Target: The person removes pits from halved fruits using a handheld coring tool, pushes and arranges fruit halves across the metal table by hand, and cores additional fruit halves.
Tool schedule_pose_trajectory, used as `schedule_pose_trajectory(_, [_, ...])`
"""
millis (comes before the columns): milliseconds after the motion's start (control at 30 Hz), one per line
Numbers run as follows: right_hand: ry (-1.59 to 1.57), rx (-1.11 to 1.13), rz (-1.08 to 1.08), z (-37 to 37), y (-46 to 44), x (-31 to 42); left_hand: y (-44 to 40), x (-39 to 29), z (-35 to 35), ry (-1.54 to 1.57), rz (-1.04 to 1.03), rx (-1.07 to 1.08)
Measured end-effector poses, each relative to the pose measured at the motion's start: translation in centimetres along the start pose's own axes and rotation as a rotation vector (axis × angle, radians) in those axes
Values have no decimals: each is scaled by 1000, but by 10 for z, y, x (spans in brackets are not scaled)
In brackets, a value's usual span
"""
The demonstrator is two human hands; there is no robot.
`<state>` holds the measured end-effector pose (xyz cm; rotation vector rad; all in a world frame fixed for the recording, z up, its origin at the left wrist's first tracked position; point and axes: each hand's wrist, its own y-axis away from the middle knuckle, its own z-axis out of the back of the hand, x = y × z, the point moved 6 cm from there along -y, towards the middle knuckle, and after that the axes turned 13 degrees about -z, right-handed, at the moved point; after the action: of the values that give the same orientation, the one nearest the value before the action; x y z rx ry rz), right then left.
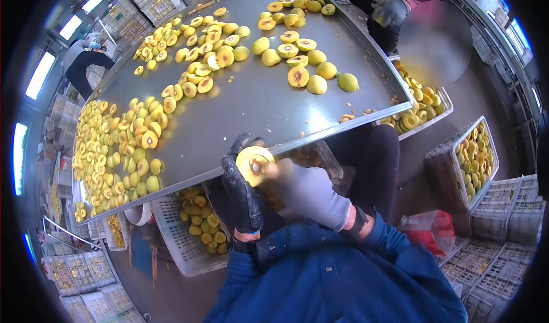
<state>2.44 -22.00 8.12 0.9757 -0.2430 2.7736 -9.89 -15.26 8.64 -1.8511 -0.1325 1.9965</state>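
My left hand (242,194), in a dark glove, holds a halved yellow fruit (251,164) at the near edge of the metal table (240,117). The cut face is turned up and shows a brownish centre. My right hand (311,194), in a light grey glove, is closed close against the right side of that half. Its fingertips are blurred, and what they grip cannot be made out. Halved fruit (137,128) lies heaped along the table's left side, with more halves (297,76) towards the back and right.
Under the table's near edge stands a white crate of fruit (171,237). To the right are another filled crate (446,102), a tilted crate (486,125), stacked crates (509,208) and a red bag (432,231). A co-worker's gloved hand (390,13) is beyond the table's right edge.
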Motion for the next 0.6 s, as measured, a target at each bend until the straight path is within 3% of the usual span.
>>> schedule_pose_trajectory(100, [-74, -48, 26, 31, 7, 8, 20, 14, 12, -650, -107, 134])
schedule_pose_trajectory(167, [-60, -42, 12, 32, 11, 5, 24, 14, 12, -852, -132, 173])
schedule_pose_trajectory(367, [-50, 145, -55, 29, 16, -9, 0, -30, -24, 189, 64, -63])
schedule_pose_trajectory(500, [-91, 249, -8, 12, 18, -16, -3, -36, -26, -44, -53, 6])
schedule_pose_trajectory(600, [-775, 347, -1, 12, 17, -12, -11, -33, -28, 21, -71, 48])
